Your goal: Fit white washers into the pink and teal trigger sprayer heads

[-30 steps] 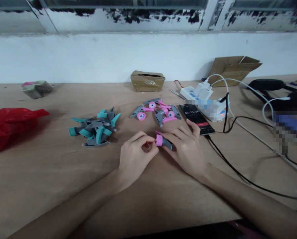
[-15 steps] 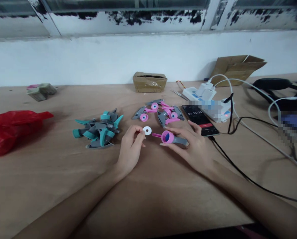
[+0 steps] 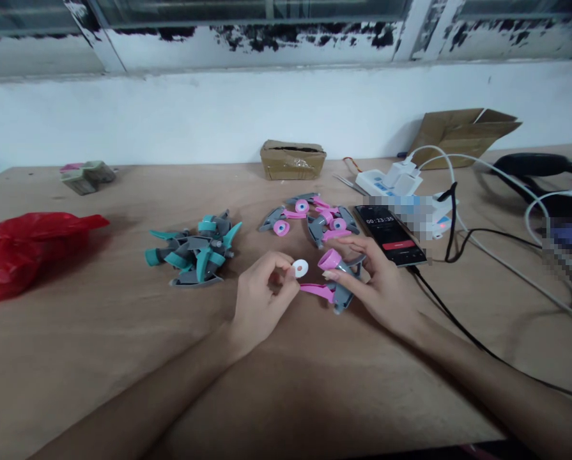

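My left hand [image 3: 261, 300] pinches a small white ring-shaped disc [image 3: 300, 268] between thumb and fingertips, just above the wooden table [image 3: 98, 358]. My right hand [image 3: 379, 284] grips a pink and grey spray-trigger head [image 3: 336, 281], its pink collar tilted up toward the disc and its pink lever pointing left. The disc is a few centimetres left of the collar, apart from it. Behind the hands lies a pile of pink and grey trigger heads [image 3: 314, 220]. To the left lies a pile of teal and grey trigger heads [image 3: 194, 249].
A phone [image 3: 390, 234] showing a timer lies right of the pink pile, with a black cable [image 3: 458, 326] running off it. A white power strip [image 3: 401, 188], cardboard boxes [image 3: 293, 160], a red plastic bag [image 3: 31, 246] and dark headphones [image 3: 530, 166] sit around the table.
My right hand turned the trigger head so its pink collar faces up and left. My left hand, holding the white disc pulled off it, shifted slightly down and right toward the collar.
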The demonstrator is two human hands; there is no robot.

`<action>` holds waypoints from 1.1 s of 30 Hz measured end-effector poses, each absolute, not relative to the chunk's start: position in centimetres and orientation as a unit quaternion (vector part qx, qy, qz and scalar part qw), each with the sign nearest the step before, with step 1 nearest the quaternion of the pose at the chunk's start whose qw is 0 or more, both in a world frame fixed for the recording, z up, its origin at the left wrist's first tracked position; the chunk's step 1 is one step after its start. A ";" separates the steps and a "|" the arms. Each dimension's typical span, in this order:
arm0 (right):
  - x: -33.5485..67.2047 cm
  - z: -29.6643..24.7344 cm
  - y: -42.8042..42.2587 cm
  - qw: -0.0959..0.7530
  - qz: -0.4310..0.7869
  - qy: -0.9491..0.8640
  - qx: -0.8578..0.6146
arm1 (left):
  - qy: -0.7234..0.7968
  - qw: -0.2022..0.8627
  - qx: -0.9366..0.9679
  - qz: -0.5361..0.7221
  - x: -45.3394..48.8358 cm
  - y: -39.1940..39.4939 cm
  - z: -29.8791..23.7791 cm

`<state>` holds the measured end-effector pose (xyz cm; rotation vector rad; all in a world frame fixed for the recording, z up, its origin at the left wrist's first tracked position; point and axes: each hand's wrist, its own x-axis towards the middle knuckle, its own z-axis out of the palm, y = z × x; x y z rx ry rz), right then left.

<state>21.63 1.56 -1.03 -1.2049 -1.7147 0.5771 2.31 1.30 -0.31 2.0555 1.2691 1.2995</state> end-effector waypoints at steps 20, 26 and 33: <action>21.1 0.2 1.5 0.389 0.635 -0.515 -0.425 | 0.418 0.341 0.687 0.487 2.2 2.0 -1.2; 21.3 -0.5 1.6 0.379 0.660 -0.513 -0.397 | 0.394 0.413 0.672 0.472 2.5 2.0 -1.3; 21.3 -0.4 1.4 0.353 0.655 -0.529 -0.408 | 0.399 0.374 0.700 0.459 2.6 1.6 -1.3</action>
